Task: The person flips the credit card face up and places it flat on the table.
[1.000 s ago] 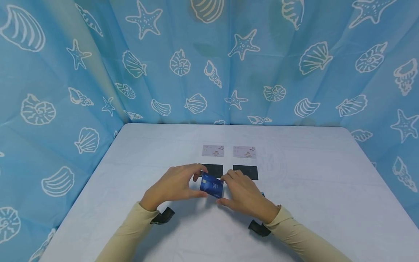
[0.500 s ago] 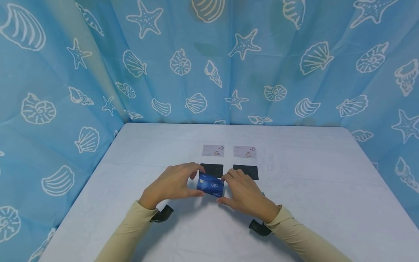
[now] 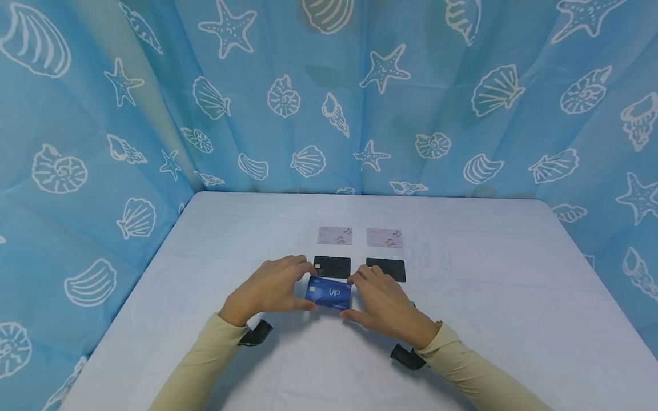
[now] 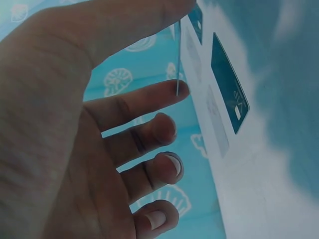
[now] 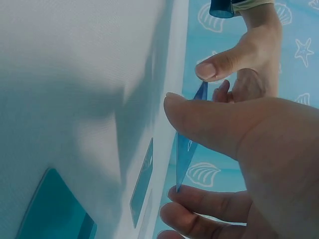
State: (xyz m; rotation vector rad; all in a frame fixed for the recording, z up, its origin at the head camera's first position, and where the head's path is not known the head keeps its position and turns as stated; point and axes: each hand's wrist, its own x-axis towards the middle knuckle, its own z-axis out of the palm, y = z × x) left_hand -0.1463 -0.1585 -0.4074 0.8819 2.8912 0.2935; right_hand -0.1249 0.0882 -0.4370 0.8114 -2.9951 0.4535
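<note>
A blue VIP card (image 3: 329, 293) is held above the table between both hands. My left hand (image 3: 272, 287) pinches its left end, thumb at the lower edge and index finger at the upper. At the right end, my right hand (image 3: 381, 299) holds the card by thumb and fingers. The left wrist view shows the card (image 4: 178, 59) nearly edge-on; in the right wrist view its blue face (image 5: 185, 157) slants between thumb and fingers. Just beyond lies a black card (image 3: 335, 267), its left end partly covered by left fingers. Another black card (image 3: 390, 270) lies beyond the right hand.
Two pale pink cards (image 3: 335, 236) (image 3: 384, 238) lie in a row behind the black ones on the white table (image 3: 488, 274). Another blue card (image 5: 60, 209) rests on the table under the right hand, mostly hidden in the head view. A shell-patterned curtain (image 3: 308, 114) hangs behind.
The blue card has turned so more of its VIP face shows and it sits more level. My left hand has shifted slightly left; the right hand has hardly moved.
</note>
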